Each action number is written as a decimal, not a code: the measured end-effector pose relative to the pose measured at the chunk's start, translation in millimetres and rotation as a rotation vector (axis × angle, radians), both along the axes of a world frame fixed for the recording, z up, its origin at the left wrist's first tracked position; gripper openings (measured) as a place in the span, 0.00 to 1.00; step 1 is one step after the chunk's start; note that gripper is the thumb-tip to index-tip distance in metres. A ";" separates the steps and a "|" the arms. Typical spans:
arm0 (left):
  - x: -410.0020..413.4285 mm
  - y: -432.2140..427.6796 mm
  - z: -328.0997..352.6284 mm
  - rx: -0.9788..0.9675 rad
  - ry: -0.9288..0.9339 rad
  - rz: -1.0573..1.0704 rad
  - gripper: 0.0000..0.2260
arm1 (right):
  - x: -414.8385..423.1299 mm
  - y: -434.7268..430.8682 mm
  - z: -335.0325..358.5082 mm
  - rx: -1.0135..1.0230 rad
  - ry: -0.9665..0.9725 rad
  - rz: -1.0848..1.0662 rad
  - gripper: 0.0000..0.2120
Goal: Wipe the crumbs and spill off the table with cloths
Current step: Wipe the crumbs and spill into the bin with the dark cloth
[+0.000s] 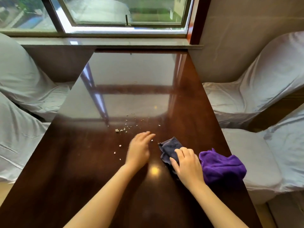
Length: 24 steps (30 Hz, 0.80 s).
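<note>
1. A dark, glossy wooden table [79,162] runs away toward a window [115,12]; its polished top mirrors the window frame.
2. Pale crumbs [122,130] lie scattered across the middle of the table; a looser few sit nearer, just left of the left hand; no spill can be made out on the shiny surface.
3. The left hand [139,149] is blurred, fingers spread and extended, holding nothing; whether it touches the wood cannot be told.
4. The right hand [186,164] lies palm-down on a dark grey-blue cloth [169,145], fingers pressing its near part to the table; the far corner of the cloth sticks out toward the crumbs.
5. A purple cloth [222,165] sits bunched just right of the right hand, near the table's right edge.
6. Chairs in white covers [263,79] stand along both sides of the table.
</note>
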State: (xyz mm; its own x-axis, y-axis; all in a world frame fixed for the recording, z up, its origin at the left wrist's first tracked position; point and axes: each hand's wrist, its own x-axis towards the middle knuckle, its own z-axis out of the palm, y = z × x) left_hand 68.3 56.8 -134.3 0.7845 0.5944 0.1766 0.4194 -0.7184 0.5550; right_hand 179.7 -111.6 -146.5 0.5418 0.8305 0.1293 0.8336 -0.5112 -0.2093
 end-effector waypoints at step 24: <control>-140.8 118.2 -72.4 0.111 0.474 0.536 0.25 | 74.6 162.1 -41.6 -0.138 0.064 -0.241 0.28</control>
